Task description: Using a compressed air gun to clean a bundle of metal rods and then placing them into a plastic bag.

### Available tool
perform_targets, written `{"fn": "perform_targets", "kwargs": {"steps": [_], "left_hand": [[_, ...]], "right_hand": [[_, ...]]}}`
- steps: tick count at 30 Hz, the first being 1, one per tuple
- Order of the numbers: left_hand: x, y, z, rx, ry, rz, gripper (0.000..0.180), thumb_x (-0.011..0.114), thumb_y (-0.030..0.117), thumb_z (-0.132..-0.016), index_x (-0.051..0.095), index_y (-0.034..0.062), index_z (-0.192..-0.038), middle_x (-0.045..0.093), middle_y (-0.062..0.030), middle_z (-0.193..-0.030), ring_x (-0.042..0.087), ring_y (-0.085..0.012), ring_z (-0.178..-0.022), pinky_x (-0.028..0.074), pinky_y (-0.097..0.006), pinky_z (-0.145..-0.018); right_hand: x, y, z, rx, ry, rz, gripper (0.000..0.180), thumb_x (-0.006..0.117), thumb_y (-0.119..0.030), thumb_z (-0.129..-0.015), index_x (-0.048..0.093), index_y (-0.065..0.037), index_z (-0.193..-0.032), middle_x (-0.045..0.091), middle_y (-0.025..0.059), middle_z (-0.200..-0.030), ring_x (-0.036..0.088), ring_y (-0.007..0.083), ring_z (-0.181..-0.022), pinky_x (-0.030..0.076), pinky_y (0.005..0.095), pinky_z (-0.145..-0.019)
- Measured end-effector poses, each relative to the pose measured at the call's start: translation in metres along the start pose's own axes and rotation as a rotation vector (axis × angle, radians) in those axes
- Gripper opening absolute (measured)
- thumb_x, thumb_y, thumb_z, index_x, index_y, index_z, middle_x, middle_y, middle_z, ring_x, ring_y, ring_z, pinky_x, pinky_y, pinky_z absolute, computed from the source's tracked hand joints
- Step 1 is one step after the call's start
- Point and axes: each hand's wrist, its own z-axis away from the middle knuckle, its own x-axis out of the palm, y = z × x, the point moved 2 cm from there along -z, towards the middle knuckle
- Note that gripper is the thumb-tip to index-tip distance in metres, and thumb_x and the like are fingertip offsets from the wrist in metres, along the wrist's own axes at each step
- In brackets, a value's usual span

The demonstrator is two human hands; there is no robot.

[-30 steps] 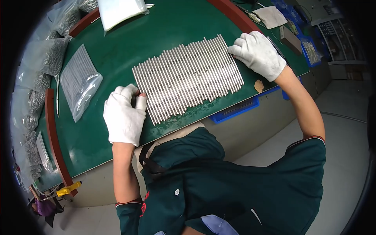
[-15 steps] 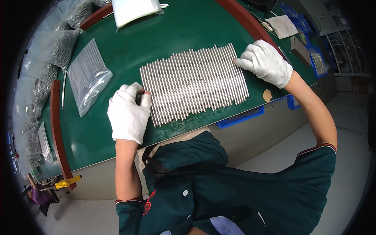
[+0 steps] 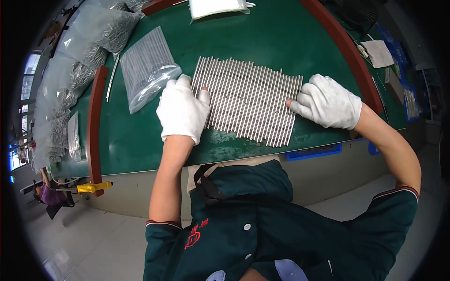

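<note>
a flat row of thin metal rods [image 3: 247, 99] lies side by side on the green desk [image 3: 281, 37], near its front edge and roughly at its middle. each rod's long axis runs from the front edge toward the back, while the row as a whole stretches left to right between the two hands. the left hand [image 3: 182, 110], in a white glove, rests at the row's left end with its fingers loosely curled and the fingertips touching the outermost rods; it grips nothing. the right hand [image 3: 328, 102], also gloved in white, sits at the row's right end, fingers bent and pressing sideways against the last rods; it too holds nothing closed inside it. so the rods lie straight between the hands, each hand about equally close to its own end, the two facing each other across the row.

just beyond the left hand, toward the back left, lies a clear plastic bag of rods [image 3: 147, 65]. more clear bags of small metal parts [image 3: 101, 35] are heaped at the desk's left edge, past a reddish-brown rim [image 3: 93, 122]. a white packet [image 3: 218, 7] sits at the back edge, and a white cloth [image 3: 378, 52] lies off the right edge. a pale floor [image 3: 93, 234] shows below the front edge.
</note>
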Motion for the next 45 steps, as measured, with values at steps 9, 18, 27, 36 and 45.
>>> {"fn": "perform_targets", "kwargs": {"steps": [9, 18, 27, 36, 45], "left_hand": [[0.005, -0.010, -0.014, 0.067, 0.011, 0.029, 0.035, 0.062, 0.029, -0.077, 0.060, 0.0003, -0.096, 0.061, -0.0190, -0.092, 0.061, -0.0347, -0.085, 0.049, -0.041, -0.076], [0.001, -0.005, -0.019, 0.217, -0.100, 0.218, 0.027, 0.049, 0.021, -0.080, 0.061, -0.0003, -0.092, 0.062, -0.0224, -0.090, 0.060, -0.0363, -0.086, 0.047, -0.042, -0.079], [-0.038, 0.036, -0.017, 0.306, -0.515, -0.122, 0.077, 0.064, 0.056, -0.062, 0.058, -0.0131, -0.095, 0.057, -0.0301, -0.100, 0.059, -0.0368, -0.092, 0.048, -0.038, -0.083], [-0.020, 0.051, -0.013, 0.208, -0.440, -0.280, 0.060, 0.064, 0.036, -0.062, 0.058, -0.0083, -0.103, 0.060, -0.0235, -0.104, 0.061, -0.0299, -0.097, 0.049, -0.033, -0.084], [-0.024, 0.037, -0.025, 0.268, -0.436, -0.195, 0.047, 0.063, 0.022, -0.060, 0.059, -0.0073, -0.096, 0.061, -0.0271, -0.093, 0.062, -0.0363, -0.086, 0.051, -0.038, -0.078]], "right_hand": [[0.002, -0.004, -0.051, -0.016, 0.036, 0.028, 0.028, 0.052, -0.016, -0.079, 0.060, -0.001, -0.102, 0.054, 0.0033, -0.076, 0.050, 0.0183, -0.072, 0.042, 0.0285, -0.059], [0.028, 0.001, -0.108, 0.132, 0.051, -0.096, 0.017, 0.053, -0.016, -0.082, 0.060, -0.007, -0.094, 0.053, 0.0075, -0.071, 0.052, 0.0249, -0.067, 0.043, 0.0368, -0.060], [0.025, 0.007, -0.108, 0.551, 0.138, -0.781, 0.027, 0.072, -0.012, -0.068, 0.067, -0.002, -0.093, 0.065, 0.0167, -0.086, 0.063, 0.0300, -0.081, 0.050, 0.0350, -0.075], [0.021, 0.008, -0.110, 0.512, 0.162, -0.150, 0.026, 0.063, -0.009, -0.066, 0.061, -0.006, -0.093, 0.064, 0.0111, -0.087, 0.061, 0.0255, -0.085, 0.048, 0.0363, -0.071], [0.022, 0.037, -0.134, 0.353, -0.181, -0.198, 0.054, 0.069, -0.013, -0.055, 0.054, -0.004, -0.106, 0.059, 0.0124, -0.107, 0.057, 0.0282, -0.099, 0.047, 0.0353, -0.081]]}}
